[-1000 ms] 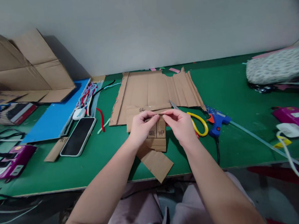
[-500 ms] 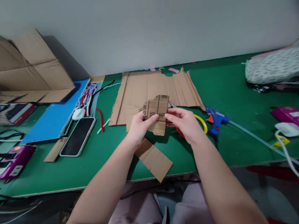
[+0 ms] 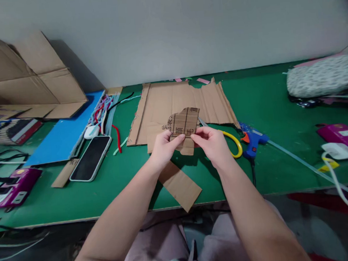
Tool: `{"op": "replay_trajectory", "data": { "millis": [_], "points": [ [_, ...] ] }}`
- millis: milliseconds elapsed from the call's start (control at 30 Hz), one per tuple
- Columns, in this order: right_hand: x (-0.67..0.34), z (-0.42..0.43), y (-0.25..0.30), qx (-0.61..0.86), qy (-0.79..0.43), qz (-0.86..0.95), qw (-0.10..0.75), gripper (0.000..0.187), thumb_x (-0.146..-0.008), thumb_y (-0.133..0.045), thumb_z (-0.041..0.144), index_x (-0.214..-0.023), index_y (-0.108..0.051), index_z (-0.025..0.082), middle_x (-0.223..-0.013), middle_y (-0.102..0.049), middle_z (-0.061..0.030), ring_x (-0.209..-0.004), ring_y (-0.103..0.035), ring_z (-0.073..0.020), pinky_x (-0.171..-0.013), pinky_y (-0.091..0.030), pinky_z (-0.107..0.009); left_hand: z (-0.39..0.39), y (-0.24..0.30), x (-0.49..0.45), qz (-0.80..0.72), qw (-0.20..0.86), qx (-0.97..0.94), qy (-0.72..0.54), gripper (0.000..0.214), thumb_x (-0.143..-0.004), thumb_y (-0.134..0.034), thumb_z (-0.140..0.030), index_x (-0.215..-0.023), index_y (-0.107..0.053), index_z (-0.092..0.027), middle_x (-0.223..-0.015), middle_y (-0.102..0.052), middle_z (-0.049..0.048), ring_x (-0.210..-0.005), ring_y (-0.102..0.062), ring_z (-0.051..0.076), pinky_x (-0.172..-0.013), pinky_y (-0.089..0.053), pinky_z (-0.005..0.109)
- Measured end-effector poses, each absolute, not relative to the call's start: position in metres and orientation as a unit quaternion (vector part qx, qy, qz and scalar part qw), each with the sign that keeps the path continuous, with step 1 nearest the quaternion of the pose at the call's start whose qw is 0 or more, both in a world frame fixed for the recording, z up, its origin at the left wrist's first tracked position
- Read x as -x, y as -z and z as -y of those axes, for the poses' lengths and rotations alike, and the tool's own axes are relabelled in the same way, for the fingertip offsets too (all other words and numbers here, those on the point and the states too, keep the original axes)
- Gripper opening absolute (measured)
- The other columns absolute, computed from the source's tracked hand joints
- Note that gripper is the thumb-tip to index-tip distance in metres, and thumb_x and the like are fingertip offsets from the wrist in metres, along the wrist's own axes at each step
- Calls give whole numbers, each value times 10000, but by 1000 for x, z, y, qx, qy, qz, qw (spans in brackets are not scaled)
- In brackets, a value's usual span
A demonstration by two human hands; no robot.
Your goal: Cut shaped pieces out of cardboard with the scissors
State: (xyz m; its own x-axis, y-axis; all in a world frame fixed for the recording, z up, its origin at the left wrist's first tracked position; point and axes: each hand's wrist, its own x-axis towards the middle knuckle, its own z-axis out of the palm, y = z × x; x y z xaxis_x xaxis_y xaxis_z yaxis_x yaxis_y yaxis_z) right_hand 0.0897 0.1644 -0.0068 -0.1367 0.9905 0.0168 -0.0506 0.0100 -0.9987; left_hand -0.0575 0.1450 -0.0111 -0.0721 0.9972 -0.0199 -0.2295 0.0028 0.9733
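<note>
A small cut piece of cardboard with black printed characters is held up between both hands. My left hand pinches its left edge, thumb on the near face. My right hand pinches the right edge in the same way. Just beyond and beside my right hand lie scissors with a yellow handle, partly covered by the hand. Below the held piece, a plain cardboard strip lies slantwise near the table's front edge. Behind it is a large torn cardboard sheet.
To the right are a blue glue gun with a long glue stick and a purple power strip. Leftward lie a phone, pipe cleaners, a blue board and a folded cardboard box.
Both hands have shifted the cardboard piece slightly to the right and tilted it, showing more of its printed face. More of the yellow scissor handle is visible.
</note>
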Motion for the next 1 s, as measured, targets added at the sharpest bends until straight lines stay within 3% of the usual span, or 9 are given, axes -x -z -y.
{"op": "replay_trajectory", "data": {
  "millis": [300, 567, 733, 833, 1000],
  "points": [
    [-87, -163, 2, 439, -583, 509, 456, 124, -658, -652, 262, -756, -649, 187, -705, -661, -9, -690, -629, -169, -640, -540, -305, -148, 15, 57, -453, 489, -424, -613, 222, -668, -743, -293, -839, -683, -164, -817, -730, 37, -749, -667, 176, -696, -527, 300],
    [-84, -164, 11, 461, -542, 524, 468, 64, -655, -636, 238, -670, -615, 180, -612, -611, 13, -571, -562, -138, -577, -464, -279, -148, 14, 56, -465, 495, -418, -603, 192, -622, -766, -260, -753, -679, -149, -735, -719, 23, -647, -637, 142, -641, -503, 273],
    [-88, -164, 4, 455, -553, 516, 470, 120, -661, -655, 256, -755, -659, 183, -695, -655, -9, -654, -601, -152, -629, -482, -287, -148, 13, 58, -462, 508, -413, -597, 175, -655, -731, -270, -772, -690, -147, -735, -712, 31, -700, -650, 165, -696, -502, 304],
    [-92, -164, 0, 444, -599, 492, 449, 179, -650, -685, 262, -813, -680, 190, -758, -682, -22, -703, -622, -160, -655, -503, -294, -148, 13, 60, -474, 505, -413, -591, 146, -669, -716, -277, -715, -678, -144, -680, -687, 23, -649, -623, 152, -654, -487, 293],
    [-96, -164, 0, 449, -612, 488, 432, 133, -653, -690, 274, -740, -672, 175, -691, -659, -12, -626, -595, -148, -611, -485, -292, -146, 12, 60, -486, 506, -414, -579, 142, -675, -721, -280, -698, -685, -145, -648, -662, 8, -568, -549, 99, -539, -422, 222]
  ]
}}
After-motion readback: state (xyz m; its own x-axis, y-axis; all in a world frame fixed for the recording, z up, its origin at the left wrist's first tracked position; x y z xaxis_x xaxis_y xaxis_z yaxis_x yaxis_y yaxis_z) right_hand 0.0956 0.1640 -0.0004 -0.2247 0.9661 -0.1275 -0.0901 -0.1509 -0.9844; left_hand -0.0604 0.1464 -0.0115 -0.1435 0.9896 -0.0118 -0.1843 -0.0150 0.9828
